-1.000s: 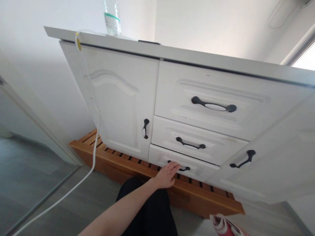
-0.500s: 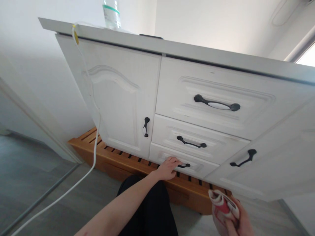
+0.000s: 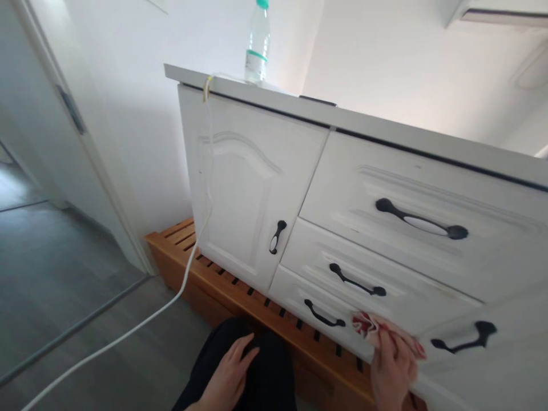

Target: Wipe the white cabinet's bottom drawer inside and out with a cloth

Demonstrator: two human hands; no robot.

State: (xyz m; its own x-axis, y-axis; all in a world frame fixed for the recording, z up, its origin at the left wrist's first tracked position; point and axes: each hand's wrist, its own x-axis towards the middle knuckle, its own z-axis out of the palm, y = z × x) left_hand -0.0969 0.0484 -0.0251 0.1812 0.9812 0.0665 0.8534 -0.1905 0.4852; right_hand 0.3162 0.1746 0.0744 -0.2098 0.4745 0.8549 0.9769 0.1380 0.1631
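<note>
Red-and-white cloth (image 3: 371,325): soft, light, likely bunching easily, best gripped by its gathered middle, pressed on the bottom drawer front (image 3: 299,297) beside its black handle (image 3: 324,315), right hand (image 3: 391,368) fingers clamped on it; left hand (image 3: 229,374) fingers loosely apart, resting on the dark trouser knee (image 3: 265,365).

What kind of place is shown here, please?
Probably a room in a home: a white cabinet with drawers, a water bottle on top, and a doorway nearby.
</note>
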